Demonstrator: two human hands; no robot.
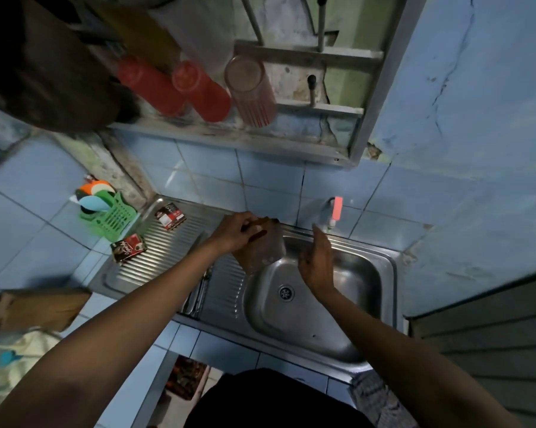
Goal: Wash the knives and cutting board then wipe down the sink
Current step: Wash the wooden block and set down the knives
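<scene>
Left hand [237, 231] is gripping a cleaver-type knife [262, 247] by its wooden handle, fingers clamped round it, blade hanging down over the left rim of the sink [380, 282]. Probably held there so drips and rinse water are falling into the basin, not onto the drainboard.

Right hand [317, 265] is hovering over the basin just beside the blade, fingers straight and together, holding nothing. Looks like it is about to rub the blade face or reach for the tap [334, 211] behind it. Can't tell whether water is running.

Cutting board [38, 308] is lying well apart on the tiled surface at far left, apparently not being washed yet. Something metallic, possibly more knives, is lying on the drainboard under the left forearm; too dark to confirm.

Clutter: two coffee sachet packs [129, 247] and a green basket [112, 216] of sponges are sitting on or beside the drainboard, near the left arm. They are crowding the drying area. The sponges are across the left arm from the free hand, so reaching them looks awkward.
</scene>
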